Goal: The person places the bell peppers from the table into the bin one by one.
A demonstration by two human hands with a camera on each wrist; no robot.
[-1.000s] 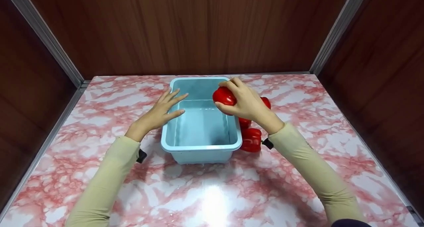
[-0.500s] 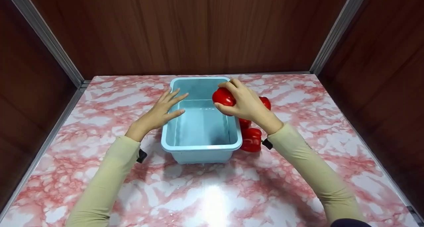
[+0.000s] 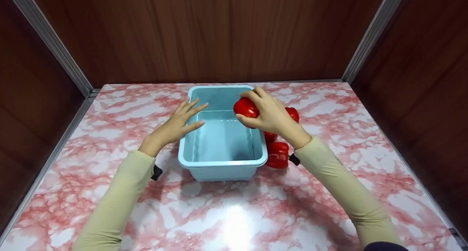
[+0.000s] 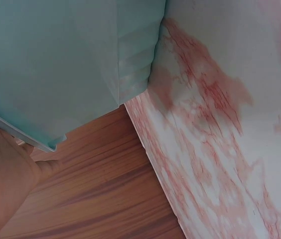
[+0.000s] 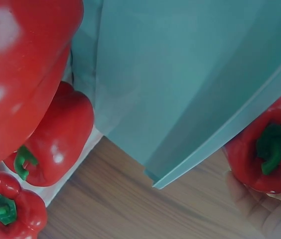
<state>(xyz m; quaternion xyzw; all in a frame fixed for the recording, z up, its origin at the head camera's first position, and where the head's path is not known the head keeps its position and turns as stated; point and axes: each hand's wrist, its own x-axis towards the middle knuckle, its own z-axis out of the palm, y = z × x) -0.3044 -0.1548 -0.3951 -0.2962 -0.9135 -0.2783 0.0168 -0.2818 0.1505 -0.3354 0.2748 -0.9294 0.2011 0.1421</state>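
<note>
In the head view my right hand (image 3: 268,112) grips a red bell pepper (image 3: 245,108), thumb on the near side and fingers over the far side, above the right part of a light blue plastic bin (image 3: 222,164). The right wrist view shows this bell pepper (image 5: 250,157) with its green stem, just past the bin's rim. My left hand (image 3: 177,123) lies over the bin's left rim, fingers straight and spread, holding nothing. From the left wrist, that hand (image 4: 3,174) appears right at the rim. The bin's visible floor is bare.
Along the bin's right side lie three more red bell peppers: a near one (image 3: 277,154), a middle one (image 3: 270,136) partly hidden by the bin, and a far one (image 3: 293,114) partly behind my right hand. The marbled table (image 3: 153,214) has brown wood-grain panels (image 3: 219,35) around it.
My right hand has drifted very slightly left and down with the bell pepper in its grip. The left hand, the bin and the other peppers have stayed put.
</note>
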